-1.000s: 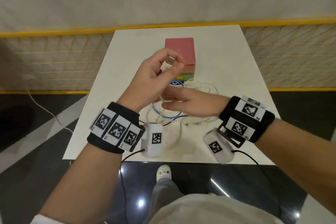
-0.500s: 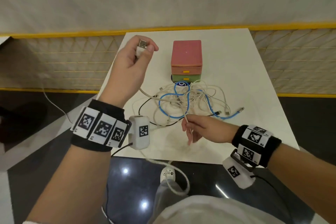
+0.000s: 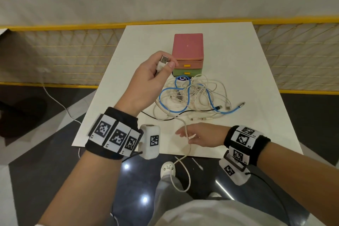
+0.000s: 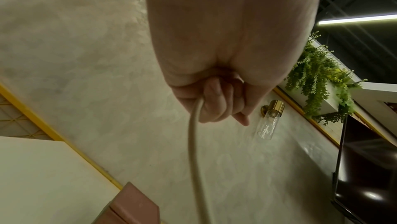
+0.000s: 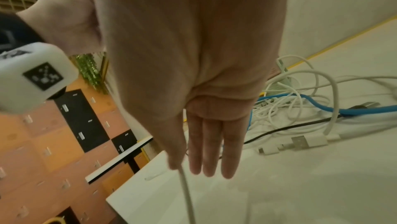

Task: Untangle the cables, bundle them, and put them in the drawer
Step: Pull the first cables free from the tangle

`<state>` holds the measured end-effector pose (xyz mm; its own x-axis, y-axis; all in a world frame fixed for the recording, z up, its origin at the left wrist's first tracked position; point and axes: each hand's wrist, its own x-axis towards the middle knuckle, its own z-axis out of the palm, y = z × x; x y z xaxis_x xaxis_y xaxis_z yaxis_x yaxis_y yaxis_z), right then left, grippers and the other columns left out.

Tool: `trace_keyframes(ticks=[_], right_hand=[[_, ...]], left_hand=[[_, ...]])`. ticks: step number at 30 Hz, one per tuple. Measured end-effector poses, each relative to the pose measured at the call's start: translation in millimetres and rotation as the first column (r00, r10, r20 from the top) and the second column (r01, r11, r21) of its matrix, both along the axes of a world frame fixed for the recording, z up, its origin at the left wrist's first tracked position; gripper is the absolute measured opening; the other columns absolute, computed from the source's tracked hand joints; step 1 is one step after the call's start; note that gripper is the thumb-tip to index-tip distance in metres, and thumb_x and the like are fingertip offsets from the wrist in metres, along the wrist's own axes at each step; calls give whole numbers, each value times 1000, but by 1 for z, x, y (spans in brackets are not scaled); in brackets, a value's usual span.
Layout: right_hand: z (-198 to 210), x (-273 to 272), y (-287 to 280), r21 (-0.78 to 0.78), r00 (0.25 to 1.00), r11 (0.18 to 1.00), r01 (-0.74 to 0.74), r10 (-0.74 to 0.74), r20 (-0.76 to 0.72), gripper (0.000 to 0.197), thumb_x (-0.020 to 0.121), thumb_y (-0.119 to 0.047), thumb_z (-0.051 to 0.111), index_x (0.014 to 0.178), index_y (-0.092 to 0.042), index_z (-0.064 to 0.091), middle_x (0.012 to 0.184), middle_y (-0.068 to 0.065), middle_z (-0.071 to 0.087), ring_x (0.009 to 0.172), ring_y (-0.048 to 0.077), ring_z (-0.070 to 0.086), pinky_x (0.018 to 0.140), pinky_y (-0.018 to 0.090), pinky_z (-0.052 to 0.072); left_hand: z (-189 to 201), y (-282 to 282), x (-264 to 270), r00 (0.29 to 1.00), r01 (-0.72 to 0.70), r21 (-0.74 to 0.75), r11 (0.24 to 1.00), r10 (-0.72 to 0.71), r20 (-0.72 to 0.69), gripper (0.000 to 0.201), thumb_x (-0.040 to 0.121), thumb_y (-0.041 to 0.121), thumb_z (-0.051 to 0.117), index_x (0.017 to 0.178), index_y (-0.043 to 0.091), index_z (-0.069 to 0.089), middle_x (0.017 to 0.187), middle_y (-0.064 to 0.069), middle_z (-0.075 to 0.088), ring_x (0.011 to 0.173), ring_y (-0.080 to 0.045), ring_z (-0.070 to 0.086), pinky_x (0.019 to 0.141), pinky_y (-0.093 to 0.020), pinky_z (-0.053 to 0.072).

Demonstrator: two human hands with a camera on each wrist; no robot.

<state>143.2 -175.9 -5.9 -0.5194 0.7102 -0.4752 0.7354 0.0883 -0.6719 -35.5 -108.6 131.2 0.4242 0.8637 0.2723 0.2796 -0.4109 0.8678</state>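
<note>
My left hand point(image 3: 165, 64) is raised left of the drawer box and pinches a white cable point(image 4: 193, 142) just below its USB plug point(image 3: 163, 60); the left wrist view shows my fingers point(image 4: 214, 105) curled round it. That cable runs down to my right hand point(image 3: 185, 134) near the table's front edge. There it passes between thumb and straight fingers point(image 5: 206, 151), then hangs off the edge in a loop point(image 3: 183, 185). A tangle of white cables point(image 3: 194, 97) with a blue cable point(image 3: 209, 97) lies in front of the pink-topped drawer box point(image 3: 188, 46), whose drawers look closed.
The white table point(image 3: 229, 51) stands against a yellow-railed mesh barrier point(image 3: 64, 51). A thin black cable point(image 3: 159, 117) lies under the tangle. A small blue and white round object point(image 3: 182, 78) sits at the foot of the box. Loose plugs point(image 5: 300, 142) lie right of my right hand.
My hands, together over the tangle a second ago, have drawn apart along one white cable. The left hand then came down toward the box. The right hand sits nearer the front edge.
</note>
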Motion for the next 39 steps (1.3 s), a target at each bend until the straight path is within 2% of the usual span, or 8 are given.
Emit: trace_keyframes(ticks=[3, 8, 12, 18, 24, 31, 36, 39], right_hand=[[6, 1, 10, 86, 997, 993, 81, -82, 0, 63, 83, 11, 36, 137, -20, 46, 130, -2, 55, 118, 12, 52, 99, 25, 42], [11, 8, 35, 289, 972, 931, 222, -233, 4, 31, 91, -4, 46, 111, -18, 64, 106, 1, 65, 93, 16, 59, 87, 30, 49], [5, 1, 52, 295, 957, 916, 272, -290, 20, 24, 91, -6, 46, 101, -12, 67, 94, -2, 62, 85, 15, 55, 76, 23, 41], [-38, -27, 76, 320, 946, 938, 135, -218, 241, 28, 92, -8, 46, 119, -7, 57, 124, 14, 55, 112, 31, 54, 95, 36, 43], [-57, -34, 89, 355, 918, 934, 34, -170, 359, 22, 92, -6, 48, 114, -5, 54, 123, 14, 51, 113, 29, 51, 90, 34, 41], [-23, -21, 95, 443, 913, 803, 399, -394, -108, 12, 93, -8, 44, 102, -14, 49, 89, 1, 63, 77, 20, 59, 67, 33, 49], [26, -22, 101, 317, 730, 688, 653, -459, -506, 7, 96, -10, 48, 95, -17, 46, 81, -1, 63, 77, 23, 67, 65, 31, 52], [45, -22, 105, 206, 591, 651, 731, -452, -668, 23, 95, -4, 49, 91, -26, 52, 82, 3, 66, 78, 20, 68, 56, 25, 51]], left_hand=[[-8, -6, 3, 1000, 1, -24, 1000, -1, -9, 16, 104, 15, 46, 104, 6, 59, 52, 24, 50, 48, -5, 29, 48, -17, 27], [-18, -6, 6, 1000, -20, -64, 998, 21, 8, 16, 104, 17, 45, 102, 9, 58, 53, 25, 52, 51, -14, 28, 50, -25, 26], [-26, 3, 1, 999, -47, -95, 994, 49, 17, 17, 102, 24, 47, 97, 17, 61, 53, 12, 40, 53, -23, 27, 50, -29, 26], [-40, 19, -5, 987, -157, -172, 972, 162, 12, 13, 98, 13, 55, 102, 10, 67, 49, 14, 44, 44, -5, 30, 45, -17, 27], [-46, 31, -6, 963, -228, -342, 912, 262, 57, 9, 95, 9, 55, 98, 15, 62, 52, 12, 43, 49, -10, 36, 52, -21, 33], [-53, 51, -6, 947, -254, -475, 842, 317, 56, 18, 96, 2, 37, 97, 15, 49, 69, -1, 41, 51, -12, 35, 52, -23, 32], [-58, 66, 17, 967, -234, -489, 840, 253, -29, 28, 101, 33, 47, 114, 13, 62, 78, 8, 52, 62, -4, 49, 65, -21, 42], [-56, 67, 33, 986, -156, -400, 903, 168, -6, 21, 99, 23, 55, 103, 7, 68, 75, 6, 62, 56, 7, 58, 54, -9, 43]])
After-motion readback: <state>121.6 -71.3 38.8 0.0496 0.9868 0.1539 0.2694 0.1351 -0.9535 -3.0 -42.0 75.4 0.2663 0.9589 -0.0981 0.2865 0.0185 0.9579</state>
